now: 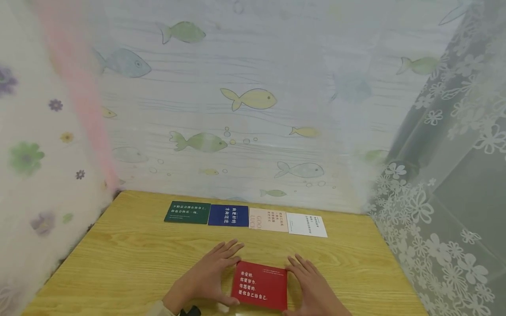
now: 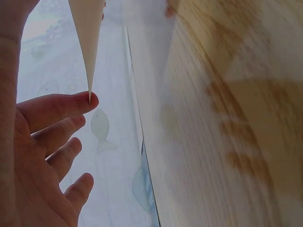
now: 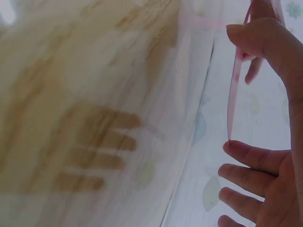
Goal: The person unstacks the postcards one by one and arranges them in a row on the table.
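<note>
A red card with white Chinese lettering is held up toward the head camera, above the near part of the wooden table. My left hand grips its left side, index fingertip at the upper corner and thumb at the lower one. At the opposite side my right hand holds the card the same way between thumb and index finger. The left wrist view shows the card nearly edge-on, its pale back visible, touching the index fingertip. Its thin side spans thumb and index finger in the right wrist view. The other fingers are spread.
Along the back of the wooden table lie a green card, a blue card, a pale pink card and a white card in a row. Behind them hangs a fish-patterned curtain; a lace curtain is at right.
</note>
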Available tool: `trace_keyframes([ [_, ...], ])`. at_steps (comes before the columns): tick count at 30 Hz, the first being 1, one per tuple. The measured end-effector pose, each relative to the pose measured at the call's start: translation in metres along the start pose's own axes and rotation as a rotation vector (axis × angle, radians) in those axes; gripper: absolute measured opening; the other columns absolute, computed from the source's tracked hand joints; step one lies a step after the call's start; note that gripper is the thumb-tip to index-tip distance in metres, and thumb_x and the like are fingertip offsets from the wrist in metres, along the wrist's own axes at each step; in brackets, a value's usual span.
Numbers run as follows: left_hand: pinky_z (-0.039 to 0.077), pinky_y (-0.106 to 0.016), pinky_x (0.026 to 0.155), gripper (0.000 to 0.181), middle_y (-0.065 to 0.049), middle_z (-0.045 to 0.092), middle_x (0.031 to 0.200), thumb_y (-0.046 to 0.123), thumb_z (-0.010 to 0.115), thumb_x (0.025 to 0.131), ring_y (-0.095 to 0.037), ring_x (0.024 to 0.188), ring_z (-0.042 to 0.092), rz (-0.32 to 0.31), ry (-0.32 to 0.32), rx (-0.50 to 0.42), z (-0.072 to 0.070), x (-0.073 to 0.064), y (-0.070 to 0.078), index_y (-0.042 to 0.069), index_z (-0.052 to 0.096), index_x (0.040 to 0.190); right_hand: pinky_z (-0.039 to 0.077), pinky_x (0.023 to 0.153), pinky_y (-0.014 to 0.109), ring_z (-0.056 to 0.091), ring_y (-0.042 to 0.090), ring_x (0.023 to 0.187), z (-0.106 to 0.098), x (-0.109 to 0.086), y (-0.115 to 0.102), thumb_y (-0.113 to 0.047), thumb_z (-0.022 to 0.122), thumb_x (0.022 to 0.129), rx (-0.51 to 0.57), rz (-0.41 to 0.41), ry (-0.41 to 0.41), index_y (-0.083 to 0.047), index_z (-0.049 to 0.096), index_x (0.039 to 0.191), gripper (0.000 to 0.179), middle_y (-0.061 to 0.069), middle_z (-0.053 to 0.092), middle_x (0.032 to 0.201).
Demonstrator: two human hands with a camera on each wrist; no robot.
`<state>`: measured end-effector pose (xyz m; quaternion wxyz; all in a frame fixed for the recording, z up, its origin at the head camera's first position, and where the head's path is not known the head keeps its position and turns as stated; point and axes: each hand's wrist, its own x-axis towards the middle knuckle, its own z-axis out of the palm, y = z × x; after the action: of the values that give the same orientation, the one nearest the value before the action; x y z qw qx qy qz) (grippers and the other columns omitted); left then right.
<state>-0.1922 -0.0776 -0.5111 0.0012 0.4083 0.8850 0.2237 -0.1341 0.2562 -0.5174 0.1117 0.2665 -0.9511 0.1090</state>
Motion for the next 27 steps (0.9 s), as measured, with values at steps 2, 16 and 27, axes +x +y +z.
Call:
trace_keyframes([
  [2,0.026,-0.053,0.124,0.098,-0.002,0.039,0.163,0.085,0.067,0.070,-0.027,0.155,0.024,-0.005,0.002,0.000,0.001,0.001,0.000,0.014,0.064,0.138,0.050,0.104,0.057,0.051,0.037,0.136,0.000,-0.001,0.001,-0.084,0.072,0.066,-0.008,-0.005,0.002,-0.012,0.062,0.133,0.099,0.012,0.059,0.146],
  [16,0.027,-0.052,0.124,0.095,-0.002,0.039,0.163,0.076,0.073,0.073,-0.026,0.155,0.027,0.031,-0.002,-0.038,0.015,0.014,0.006,0.014,0.059,0.143,0.056,0.093,0.056,0.054,0.038,0.132,-0.001,-0.016,0.019,-0.079,0.077,0.064,0.023,0.035,0.052,-0.015,0.066,0.126,0.090,0.011,0.062,0.142],
  [27,0.028,-0.051,0.124,0.095,-0.005,0.040,0.162,0.069,0.075,0.078,-0.029,0.153,0.031,0.042,-0.003,-0.019,0.027,0.028,0.016,0.010,0.052,0.148,0.054,0.094,0.061,0.054,0.042,0.132,-0.008,-0.026,0.035,-0.074,0.081,0.066,0.072,0.094,0.034,-0.012,0.064,0.133,0.093,0.011,0.062,0.142],
])
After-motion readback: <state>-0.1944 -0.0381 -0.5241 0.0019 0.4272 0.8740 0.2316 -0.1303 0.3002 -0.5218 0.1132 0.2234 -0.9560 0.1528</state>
